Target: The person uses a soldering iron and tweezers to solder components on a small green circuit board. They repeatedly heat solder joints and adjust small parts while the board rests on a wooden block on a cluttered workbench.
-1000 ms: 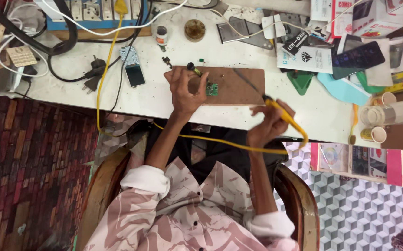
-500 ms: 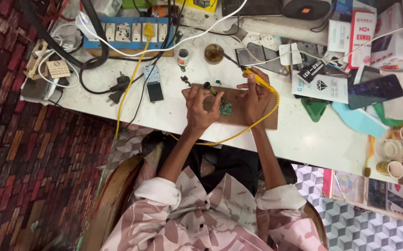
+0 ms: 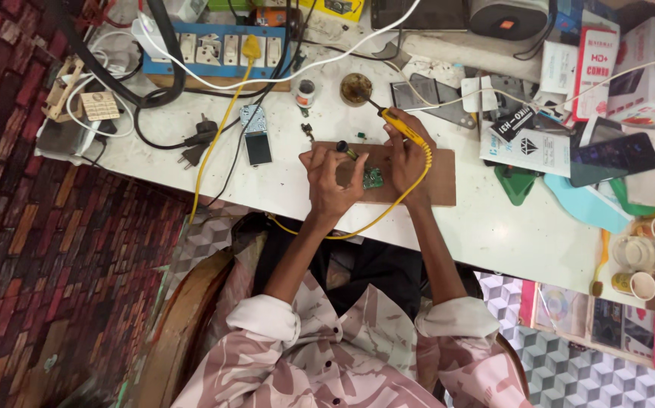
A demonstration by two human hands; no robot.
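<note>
Landmark: brown wooden board [image 3: 425, 177] on the white table [image 3: 493, 227].
Circuit board: small green circuit board [image 3: 373, 178] lies flat on the wooden board, near its middle.
Left hand: left hand [image 3: 331, 177] pinches a dark-tipped tool [image 3: 346, 150] just left of the circuit board.
Right hand: right hand [image 3: 410, 159] is closed around the yellow soldering iron [image 3: 401, 125].
Iron axis: diagonal; tip points away from the wooden board, into the round tin [image 3: 357, 88] beyond it.
Risk: the yellow cord [image 3: 388, 211] loops under both wrists; a snag could probably jerk the hot tip onto fingers or the circuit board.

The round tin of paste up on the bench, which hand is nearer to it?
Right. The right hand holds the yellow soldering iron, its tip at the round tin. The left hand rests lower, beside the green circuit board.
</note>
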